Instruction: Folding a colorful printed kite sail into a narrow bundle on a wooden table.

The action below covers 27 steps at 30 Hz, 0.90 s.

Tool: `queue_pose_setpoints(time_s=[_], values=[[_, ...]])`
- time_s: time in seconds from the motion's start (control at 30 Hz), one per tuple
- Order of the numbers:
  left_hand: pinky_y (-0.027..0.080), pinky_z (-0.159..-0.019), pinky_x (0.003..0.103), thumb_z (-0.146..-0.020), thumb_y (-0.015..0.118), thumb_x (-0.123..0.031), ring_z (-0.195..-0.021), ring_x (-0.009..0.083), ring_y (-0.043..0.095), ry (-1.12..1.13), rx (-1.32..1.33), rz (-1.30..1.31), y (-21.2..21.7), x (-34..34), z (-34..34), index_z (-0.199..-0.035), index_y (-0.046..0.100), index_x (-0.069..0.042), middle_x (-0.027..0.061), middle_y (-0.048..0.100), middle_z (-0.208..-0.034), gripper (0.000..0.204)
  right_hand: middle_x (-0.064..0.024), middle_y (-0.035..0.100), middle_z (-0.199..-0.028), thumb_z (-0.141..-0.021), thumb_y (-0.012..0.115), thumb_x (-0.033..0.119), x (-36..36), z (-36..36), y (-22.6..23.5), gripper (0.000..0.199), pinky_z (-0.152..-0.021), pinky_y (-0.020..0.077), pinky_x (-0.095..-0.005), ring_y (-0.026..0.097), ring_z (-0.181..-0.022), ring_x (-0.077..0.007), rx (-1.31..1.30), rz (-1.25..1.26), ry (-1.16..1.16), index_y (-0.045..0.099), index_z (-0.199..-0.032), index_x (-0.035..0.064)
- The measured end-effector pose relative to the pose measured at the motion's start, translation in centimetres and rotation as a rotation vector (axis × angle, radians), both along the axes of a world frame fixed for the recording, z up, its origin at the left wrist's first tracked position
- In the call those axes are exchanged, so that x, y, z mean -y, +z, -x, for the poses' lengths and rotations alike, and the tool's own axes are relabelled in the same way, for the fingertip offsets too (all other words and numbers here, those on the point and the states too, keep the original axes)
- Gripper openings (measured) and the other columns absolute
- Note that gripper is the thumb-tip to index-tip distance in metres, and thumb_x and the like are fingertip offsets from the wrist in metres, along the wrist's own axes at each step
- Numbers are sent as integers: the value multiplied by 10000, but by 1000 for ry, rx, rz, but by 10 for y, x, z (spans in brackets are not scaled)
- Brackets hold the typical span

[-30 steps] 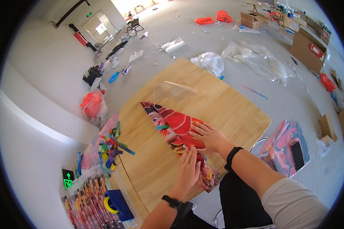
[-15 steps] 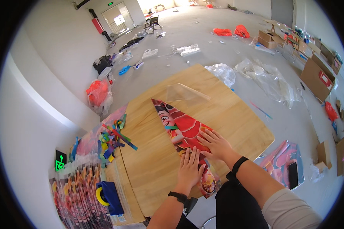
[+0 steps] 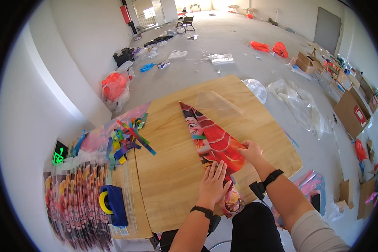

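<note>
A folded red printed sheet point(image 3: 216, 136) with a cartoon face lies on the wooden table point(image 3: 164, 185), its pointed end facing away from me. My left hand point(image 3: 214, 180) rests flat on its near part, fingers stretched out. At the sheet's right edge my right hand point(image 3: 253, 152) is closed, pinching the edge between thumb and fingers. A short green strip point(image 3: 198, 137) shows on the sheet by the face. Below my left hand, the sheet's near end point(image 3: 232, 202) hangs at the table edge.
A clear plastic piece point(image 3: 218, 103) lies beyond the sheet. On the left are colourful ribbons point(image 3: 126, 140), a blue tape dispenser point(image 3: 117, 206) with yellow tape, and a row of packed printed sheets point(image 3: 77, 197). Plastic bags point(image 3: 300, 101) and cardboard boxes point(image 3: 352, 111) litter the floor.
My right hand has gone from lying flat on the sheet to pinching its right edge, and that side now spreads wider. My left hand stays pressed on it. The view has shifted.
</note>
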<state>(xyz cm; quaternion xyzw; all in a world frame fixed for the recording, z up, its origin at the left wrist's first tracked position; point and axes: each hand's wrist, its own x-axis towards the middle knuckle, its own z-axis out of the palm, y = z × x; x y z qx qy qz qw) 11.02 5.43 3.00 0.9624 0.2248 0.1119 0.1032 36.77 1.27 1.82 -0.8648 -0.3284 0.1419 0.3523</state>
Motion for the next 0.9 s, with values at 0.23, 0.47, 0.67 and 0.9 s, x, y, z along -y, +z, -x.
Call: queue_pose_setpoints(time_s=[0.23, 0.47, 0.67, 0.9], values=[[198, -1315, 450, -1043, 528, -478, -1610, 303, 252, 10, 75, 21, -5, 2, 1, -1642, 362, -71, 77, 312, -1734, 743, -129, 776, -1012, -888, 788, 134, -9, 12, -10, 270, -788, 562, -321, 712, -873, -173, -292, -233, -93, 711, -1101, -12], [213, -1308, 462, -1038, 536, -483, -1597, 317, 281, 17, 115, 3, -12, -1, 4, -1618, 408, -60, 85, 352, -1714, 729, -163, 768, -1147, -1003, 596, 64, -2, 71, 50, 427, -860, 584, -376, 752, -982, -275, -33, 70, 196, 611, -1428, 37], [231, -1298, 485, -1018, 563, -469, -1578, 340, 317, 7, 112, -15, -13, 1, -1, -1527, 532, -49, 135, 429, -1656, 660, -178, 616, -1483, -989, 540, 60, -3, 100, 25, 512, -1101, 515, -425, 604, -1352, -345, 269, -150, 558, 564, -1500, 61], [243, -1292, 506, -1003, 594, -435, -1526, 386, 385, 1, 197, -4, -19, 0, 1, -1468, 591, -48, 185, 531, -1552, 605, -179, 599, -1507, -1025, 469, 129, -15, 112, 28, 477, -1137, 487, -417, 565, -1407, -318, 230, -60, 645, 569, -1479, 26]])
